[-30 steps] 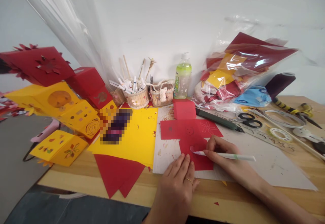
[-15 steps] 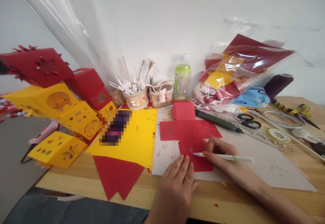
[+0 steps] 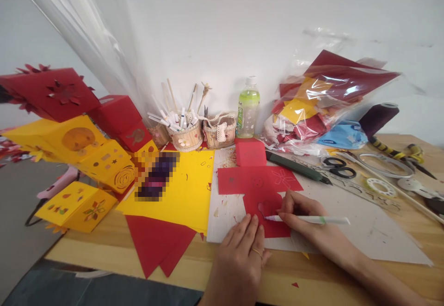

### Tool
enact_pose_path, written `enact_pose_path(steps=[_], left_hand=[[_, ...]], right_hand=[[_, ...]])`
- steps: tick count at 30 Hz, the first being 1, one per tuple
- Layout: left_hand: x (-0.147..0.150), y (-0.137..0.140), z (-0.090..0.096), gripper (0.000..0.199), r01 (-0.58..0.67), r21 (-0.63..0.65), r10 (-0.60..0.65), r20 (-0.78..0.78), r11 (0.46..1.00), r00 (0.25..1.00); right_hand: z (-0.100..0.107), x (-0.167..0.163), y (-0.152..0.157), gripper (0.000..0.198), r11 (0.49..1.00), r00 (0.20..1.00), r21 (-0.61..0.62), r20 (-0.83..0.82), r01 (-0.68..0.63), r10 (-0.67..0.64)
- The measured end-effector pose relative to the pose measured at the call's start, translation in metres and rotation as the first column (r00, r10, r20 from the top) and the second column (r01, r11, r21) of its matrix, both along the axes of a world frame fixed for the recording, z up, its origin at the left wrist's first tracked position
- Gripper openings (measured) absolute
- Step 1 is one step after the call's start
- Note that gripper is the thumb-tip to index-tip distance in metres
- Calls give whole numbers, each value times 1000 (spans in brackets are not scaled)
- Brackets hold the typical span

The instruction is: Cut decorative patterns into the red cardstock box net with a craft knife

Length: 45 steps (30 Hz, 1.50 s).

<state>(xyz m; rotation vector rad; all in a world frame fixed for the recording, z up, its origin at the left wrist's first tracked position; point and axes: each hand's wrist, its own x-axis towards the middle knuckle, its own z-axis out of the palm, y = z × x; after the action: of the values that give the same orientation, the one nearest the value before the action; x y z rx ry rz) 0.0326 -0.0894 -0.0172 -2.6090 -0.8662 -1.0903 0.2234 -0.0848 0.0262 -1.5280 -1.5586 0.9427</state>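
A red cross-shaped paper cutout [image 3: 239,180] lies on a pale board [image 3: 350,218], with a smiling face and a flower outline drawn on its panels. My right hand [image 3: 305,218] pinches a white marker pen [image 3: 314,220], its tip touching the nearest red panel beside a small curved line. Fingers flat and slightly spread, my left hand [image 3: 243,250] rests on the lower left edge of that panel and wears a ring.
To the left are yellow sheets [image 3: 194,190], red paper pieces [image 3: 156,241] and several decorated paper boxes [image 3: 93,204]. Behind stand a basket of markers [image 3: 185,137] and a bottle [image 3: 248,107]. Rightward lie a green cutter [image 3: 298,167], scissors [image 3: 340,167] and a plastic bag of paper [image 3: 312,107].
The pen tip has moved slightly down on the red panel, and the drawn line there is longer. My left hand stays in place.
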Motion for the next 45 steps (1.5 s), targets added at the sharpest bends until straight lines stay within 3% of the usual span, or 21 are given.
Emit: enact_pose_path(steps=[23, 34, 45], left_hand=[[-1, -1, -2, 28, 2, -18, -3, -24, 1000, 1000], [0, -1, -1, 28, -7, -6, 7, 2, 1000, 1000], [0, -1, -3, 27, -3, -10, 3, -12, 1000, 1000]], right_hand=[[2, -1, 1, 23, 1000, 1000, -12, -1, 8, -8], [-2, 0, 2, 23, 999, 1000, 39, 26, 5, -6], [2, -2, 3, 23, 996, 996, 42, 41, 78, -79]])
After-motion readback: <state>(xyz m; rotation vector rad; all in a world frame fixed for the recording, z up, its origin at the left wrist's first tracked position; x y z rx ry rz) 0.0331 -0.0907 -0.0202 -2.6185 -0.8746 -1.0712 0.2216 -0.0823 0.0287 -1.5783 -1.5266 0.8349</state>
